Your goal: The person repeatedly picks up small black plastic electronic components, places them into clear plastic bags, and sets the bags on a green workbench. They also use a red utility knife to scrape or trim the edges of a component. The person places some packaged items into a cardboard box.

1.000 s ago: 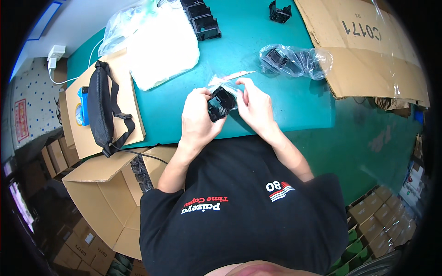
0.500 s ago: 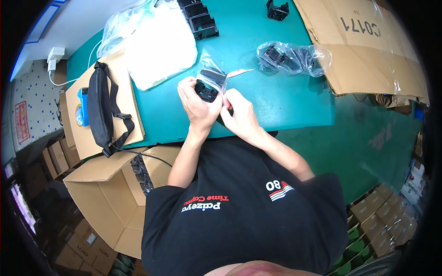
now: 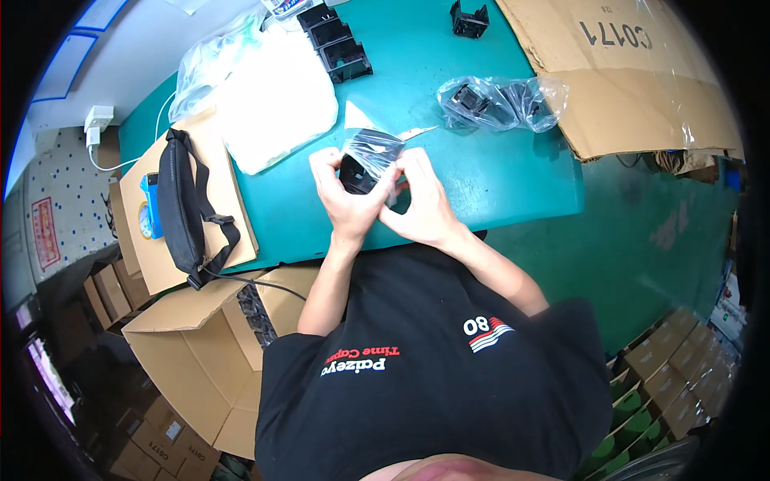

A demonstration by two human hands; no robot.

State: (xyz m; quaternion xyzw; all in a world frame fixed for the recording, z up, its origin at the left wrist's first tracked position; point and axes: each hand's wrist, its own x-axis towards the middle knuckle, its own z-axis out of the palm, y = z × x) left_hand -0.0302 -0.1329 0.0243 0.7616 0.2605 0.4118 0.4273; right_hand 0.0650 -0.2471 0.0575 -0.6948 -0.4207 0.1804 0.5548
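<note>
In front of my chest, my left hand [image 3: 346, 200] is wrapped round a black plastic part [image 3: 355, 176] that sits in a clear plastic bag [image 3: 377, 147]. The film covers the part's far side, while its near end shows dark between my thumb and fingers. My right hand [image 3: 425, 204] pinches the bag's edge at the right, thumb and fingertips together. Just beyond the right fingertips a slim, pale, pointed item [image 3: 419, 132] lies on the green table [image 3: 513, 180]; its kind is unclear.
A stack of white plastic bags [image 3: 277, 112] lies left, beside a row of black plastic parts [image 3: 341, 50]. At the back stands one black part [image 3: 469, 22]. Bagged black parts [image 3: 501, 106] lie near cardboard [image 3: 642, 104]. A black waist bag [image 3: 183, 210] rests left, above an open carton [image 3: 192, 337].
My right hand has risen to the bag's upper right edge, its fingers now gripping the film higher up. The bag has been drawn further over the black part. The whole view has shifted slightly.
</note>
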